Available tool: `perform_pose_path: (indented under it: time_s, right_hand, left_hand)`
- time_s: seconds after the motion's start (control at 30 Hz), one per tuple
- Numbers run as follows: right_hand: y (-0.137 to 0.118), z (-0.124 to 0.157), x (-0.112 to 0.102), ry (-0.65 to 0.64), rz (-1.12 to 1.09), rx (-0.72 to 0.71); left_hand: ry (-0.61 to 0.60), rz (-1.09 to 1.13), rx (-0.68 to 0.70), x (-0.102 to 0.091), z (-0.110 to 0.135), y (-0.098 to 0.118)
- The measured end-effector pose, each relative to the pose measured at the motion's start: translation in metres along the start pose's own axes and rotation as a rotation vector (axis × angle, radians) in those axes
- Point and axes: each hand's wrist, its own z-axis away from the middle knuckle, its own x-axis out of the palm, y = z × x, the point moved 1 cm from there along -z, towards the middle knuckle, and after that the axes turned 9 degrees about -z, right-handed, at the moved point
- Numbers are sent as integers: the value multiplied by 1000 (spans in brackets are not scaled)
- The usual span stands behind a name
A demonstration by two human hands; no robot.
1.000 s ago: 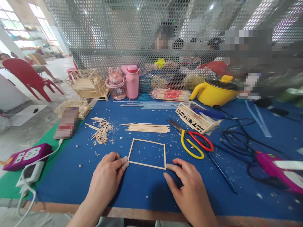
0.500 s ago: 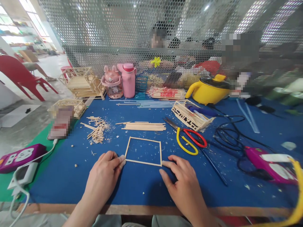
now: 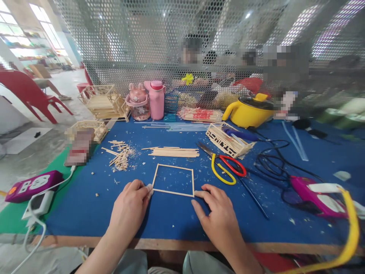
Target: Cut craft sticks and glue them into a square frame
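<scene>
A rectangular frame of thin wooden sticks (image 3: 173,191) lies flat on the blue table top. My left hand (image 3: 131,207) is closed at its near left corner, thumb and finger pinched there. At the near right corner my right hand (image 3: 218,215) touches the frame with a fingertip, its thumb and fingers apart. Behind the frame lies a row of loose wooden sticks (image 3: 173,152). To the left is a pile of short stick pieces (image 3: 121,158). Scissors with red and yellow handles (image 3: 234,167) lie open to the right of the frame.
At the right, a glue gun with a blue body (image 3: 241,134) rests on a wooden stick rack (image 3: 225,142), near tangled black cable (image 3: 262,160). A yellow pot (image 3: 251,112), pink bottle (image 3: 156,101) and stick structure (image 3: 104,102) stand along the mesh screen (image 3: 137,42). A phone (image 3: 80,146) lies left.
The camera view has shifted slightly. Both hands keep their places at the frame's near corners, and the frame looks unchanged.
</scene>
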Motion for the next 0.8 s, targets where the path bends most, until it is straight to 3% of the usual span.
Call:
perform_pose_path:
  time_s: [0.23, 0.6, 0.8]
  right_hand:
    - [2, 1, 1, 8, -10, -1]
    - [1, 1, -1, 45, -40, 5]
    - [4, 3, -5, 88, -143, 93]
  left_hand:
    - [-43, 9, -3, -1, -2, -1]
    - [-4, 11, 19, -2, -1, -3]
    - [-14, 88, 9, 0, 1, -5]
